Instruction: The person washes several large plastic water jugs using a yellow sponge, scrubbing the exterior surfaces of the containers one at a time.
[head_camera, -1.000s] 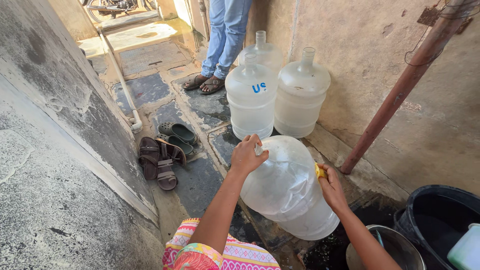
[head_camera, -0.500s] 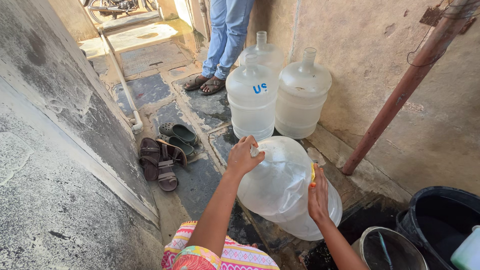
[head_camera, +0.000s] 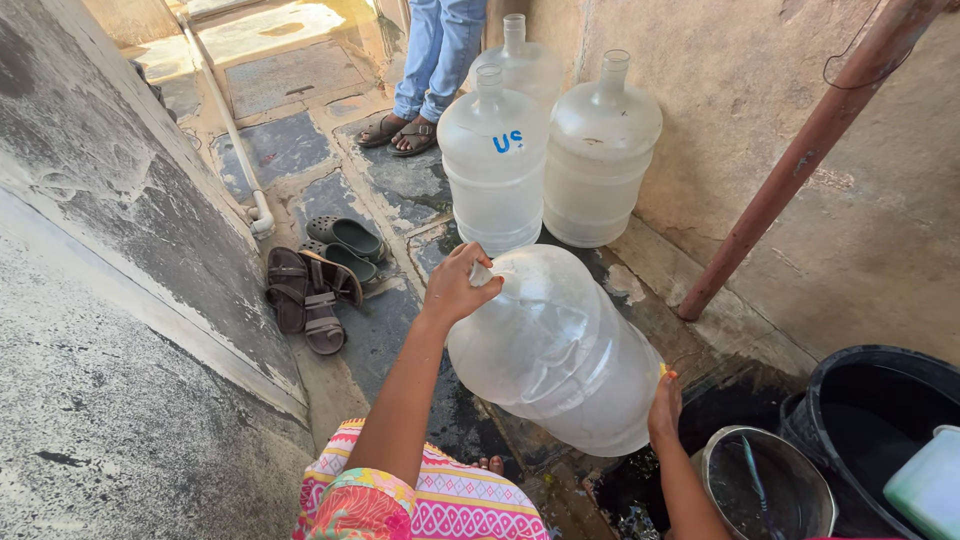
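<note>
A large clear plastic water jug (head_camera: 555, 345), tilted on the wet stone floor (head_camera: 390, 330), is gripped at its neck by the closed left hand (head_camera: 455, 288); the right hand (head_camera: 664, 405) is pressed open-palmed against its base.

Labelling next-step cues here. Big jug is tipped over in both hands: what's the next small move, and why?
Probably slide the right hand on around the jug's base. The large clear jug lies tilted, its neck gripped by the left hand, while the right hand, with something small and yellow at its fingertips, touches only the lower edge near the steel pot.
</note>
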